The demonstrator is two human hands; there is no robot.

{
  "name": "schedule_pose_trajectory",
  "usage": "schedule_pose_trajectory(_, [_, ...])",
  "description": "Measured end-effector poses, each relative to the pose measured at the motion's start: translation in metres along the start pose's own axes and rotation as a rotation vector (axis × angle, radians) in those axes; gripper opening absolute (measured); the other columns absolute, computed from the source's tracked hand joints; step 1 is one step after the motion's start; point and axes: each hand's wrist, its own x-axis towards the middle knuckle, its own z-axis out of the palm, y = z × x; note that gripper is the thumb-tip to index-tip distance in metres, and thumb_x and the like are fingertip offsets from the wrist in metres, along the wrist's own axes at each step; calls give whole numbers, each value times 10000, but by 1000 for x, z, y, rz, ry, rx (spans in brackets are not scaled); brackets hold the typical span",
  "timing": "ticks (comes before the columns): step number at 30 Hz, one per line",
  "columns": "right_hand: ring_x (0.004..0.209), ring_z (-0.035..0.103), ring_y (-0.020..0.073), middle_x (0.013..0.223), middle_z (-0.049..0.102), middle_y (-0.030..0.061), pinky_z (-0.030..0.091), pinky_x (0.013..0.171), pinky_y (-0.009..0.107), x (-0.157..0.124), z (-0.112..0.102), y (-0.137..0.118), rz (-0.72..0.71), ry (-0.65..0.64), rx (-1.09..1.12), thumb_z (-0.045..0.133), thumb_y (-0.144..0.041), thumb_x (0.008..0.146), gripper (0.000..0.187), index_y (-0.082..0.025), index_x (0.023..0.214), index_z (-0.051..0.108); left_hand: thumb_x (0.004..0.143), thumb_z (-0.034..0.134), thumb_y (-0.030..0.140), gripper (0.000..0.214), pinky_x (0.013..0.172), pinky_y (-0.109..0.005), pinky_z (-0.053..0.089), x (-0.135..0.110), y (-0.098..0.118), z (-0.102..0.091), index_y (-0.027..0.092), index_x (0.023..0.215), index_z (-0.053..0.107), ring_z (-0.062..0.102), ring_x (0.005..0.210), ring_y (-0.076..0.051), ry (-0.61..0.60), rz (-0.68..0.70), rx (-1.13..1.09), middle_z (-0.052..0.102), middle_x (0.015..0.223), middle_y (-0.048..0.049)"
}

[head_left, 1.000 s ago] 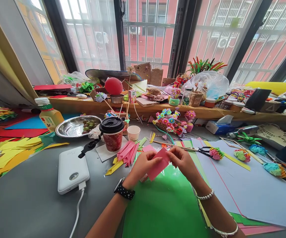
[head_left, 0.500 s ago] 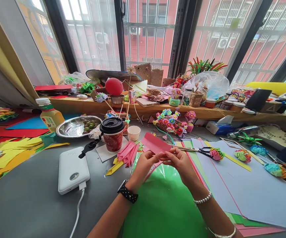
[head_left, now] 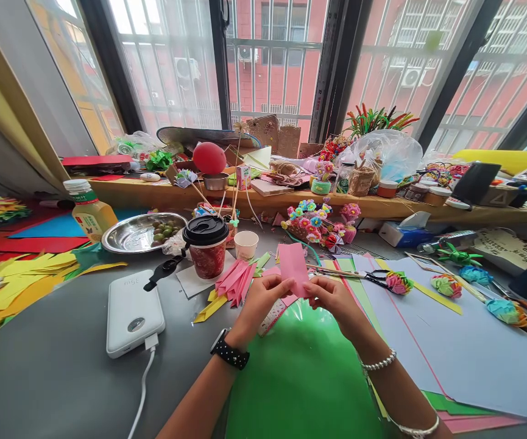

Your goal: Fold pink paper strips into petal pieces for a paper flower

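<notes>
The left hand and right hand, fingers closed, pinch the lower edge of the pink paper strip. It now stands upright between them, above the green sheet; a second ago it lay flatter.

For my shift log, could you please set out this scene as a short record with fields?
left hand: pinches the pink paper at its lower left
right hand: pinches its lower right
pink paper: stands up from the fingers, above the green sheet
left of hands: pink strips, lidded cup, power bank
right of hands: scissors, white paper
</notes>
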Motion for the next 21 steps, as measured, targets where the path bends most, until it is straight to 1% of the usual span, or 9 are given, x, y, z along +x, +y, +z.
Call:
schedule_pose_trajectory(3, [500,441,82,524,491,-38,362,497,208,-1,2,-2,4,7,-45,571,-375,675,235,-153,597,565,641,581,388,295,590,-238,415,-1,0,0,96,636,624,535,624,-143,6,12,76,595,614,-38])
schedule_pose_trajectory(7, [535,450,93,583,535,-12,341,490,206,-2,4,-3,-26,-3,-136,584,-383,664,241,-145,627,589,642,568,414,324,571,-242,416,-1,0,-2,99,616,641,539,603,-152,-32,20,149,608,589,-50])
schedule_pose_trajectory(9, [539,448,94,597,544,-5,336,489,205,-2,4,-4,-31,-10,-147,585,-381,665,241,-141,642,596,650,554,426,339,578,-251,424,-1,0,-2,101,633,650,545,604,-157,-39,19,147,614,592,-55])
schedule_pose_trajectory(12, [526,436,89,564,519,-17,331,485,201,-2,5,-5,-53,12,-130,593,-366,661,232,-142,606,571,670,533,429,349,612,-263,435,0,0,-1,101,673,652,560,633,-164,-41,4,107,620,615,-60])
schedule_pose_trajectory(15, [533,434,90,577,514,-17,338,493,205,-2,4,-3,-95,42,-113,582,-354,676,217,-144,626,559,662,556,410,320,638,-257,434,1,0,0,106,714,643,568,678,-164,-77,-9,60,621,666,-56])
schedule_pose_trajectory(18, [547,437,96,591,511,-12,344,506,214,-1,3,-1,-132,66,-132,562,-355,696,216,-143,652,558,644,578,406,307,612,-241,426,0,-1,0,112,709,637,559,665,-154,-140,-25,57,617,677,-49])
schedule_pose_trajectory(21, [568,450,103,595,514,-9,353,525,218,-1,2,0,-130,51,-142,559,-356,700,223,-141,642,559,658,565,403,303,587,-231,417,-1,-2,0,108,678,631,547,632,-141,-161,-24,68,608,650,-45])
